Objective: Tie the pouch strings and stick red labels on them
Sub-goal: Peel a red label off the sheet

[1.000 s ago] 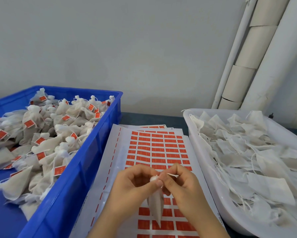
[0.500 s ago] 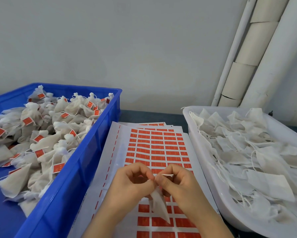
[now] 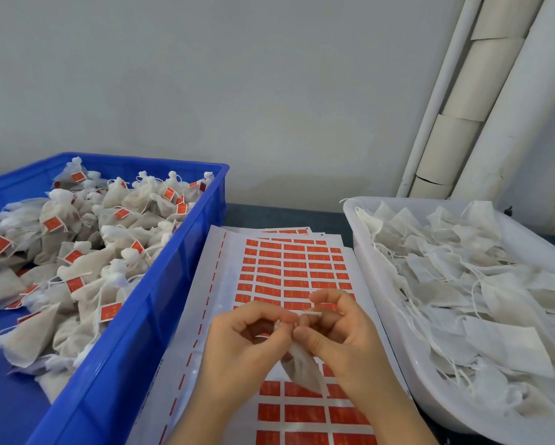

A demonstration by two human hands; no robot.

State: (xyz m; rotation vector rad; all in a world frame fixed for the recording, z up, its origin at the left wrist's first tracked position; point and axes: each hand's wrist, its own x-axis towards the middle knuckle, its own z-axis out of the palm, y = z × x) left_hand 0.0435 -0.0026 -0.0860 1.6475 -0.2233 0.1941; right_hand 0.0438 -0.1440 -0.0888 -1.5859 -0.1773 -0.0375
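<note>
Over label sheets (image 3: 289,268), pouch (image 3: 303,369) hangs neck-up, tip down-right.

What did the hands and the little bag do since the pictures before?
The pouch swung: its bottom tip hung straight down, now it slants toward the white tub. Nothing was let go: the left hand and the right hand keep their grip on its neck and string. The blue bin, label sheets and loose pouches stayed put.

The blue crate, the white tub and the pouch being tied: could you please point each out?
blue crate (image 3: 168,300), head view, outer right wall.
white tub (image 3: 358,226), head view, left wall near the rim.
pouch (image 3: 303,370), head view, its hanging body.
</note>
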